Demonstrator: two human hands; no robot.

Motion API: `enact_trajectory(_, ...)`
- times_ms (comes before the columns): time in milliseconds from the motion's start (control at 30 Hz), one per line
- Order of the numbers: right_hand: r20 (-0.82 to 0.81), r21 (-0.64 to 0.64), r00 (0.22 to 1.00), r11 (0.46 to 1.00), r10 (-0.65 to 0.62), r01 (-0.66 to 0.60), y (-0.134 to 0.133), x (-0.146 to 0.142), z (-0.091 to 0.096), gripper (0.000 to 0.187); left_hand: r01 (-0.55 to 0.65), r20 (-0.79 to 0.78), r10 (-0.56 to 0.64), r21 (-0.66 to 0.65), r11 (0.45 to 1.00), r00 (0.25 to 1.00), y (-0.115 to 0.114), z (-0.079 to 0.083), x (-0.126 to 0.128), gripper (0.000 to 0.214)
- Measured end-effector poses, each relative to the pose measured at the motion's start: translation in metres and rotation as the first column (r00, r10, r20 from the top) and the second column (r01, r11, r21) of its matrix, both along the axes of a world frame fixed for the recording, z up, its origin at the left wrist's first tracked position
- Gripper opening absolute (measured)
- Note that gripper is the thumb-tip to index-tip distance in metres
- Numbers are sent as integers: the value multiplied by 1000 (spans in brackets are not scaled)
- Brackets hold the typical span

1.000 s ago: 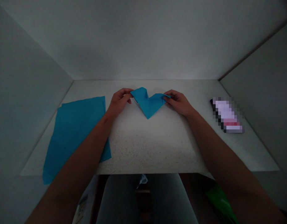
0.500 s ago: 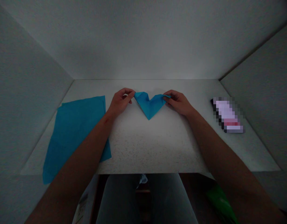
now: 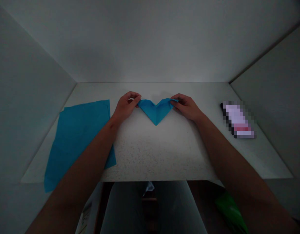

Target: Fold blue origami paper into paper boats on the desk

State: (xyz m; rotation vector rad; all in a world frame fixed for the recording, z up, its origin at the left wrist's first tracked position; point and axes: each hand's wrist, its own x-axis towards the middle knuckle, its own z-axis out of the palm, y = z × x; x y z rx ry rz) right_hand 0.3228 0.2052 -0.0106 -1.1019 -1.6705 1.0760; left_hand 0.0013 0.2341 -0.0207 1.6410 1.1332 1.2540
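Blue sheets (image 3: 84, 125): thin paper, stacked with uneven edges, left of the folded heart (image 3: 156, 113), partly hidden by a forearm.
Left hand (image 3: 127, 105): thumb and fingers pinched on the folded heart's left corner.
Folded heart: creased blue paper, V-notched top, pointed bottom, between both hands over the whitish, speckled counter (image 3: 159, 156).
Right hand (image 3: 186, 105): pinched on the folded heart's right corner.
Phone (image 3: 239, 120): dark-edged slab, pixelated, right of the folded heart.
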Motion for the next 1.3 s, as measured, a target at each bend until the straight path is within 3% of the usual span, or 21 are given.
enact_trajectory(400,26,12,1000,1000,-12,12,-2,0,1,36,-11,-52,11,0,1000,999,-2,3,0,9)
enact_trajectory(700,48,-10,999,1000,-9,10,0,2,-2,37,-39,-118,34,-37,999,992,-7,13,3,14)
enact_trajectory(1300,50,-1,999,1000,-21,22,2,2,-4,39,-22,-176,18,-20,1000,984,-9,13,2,13)
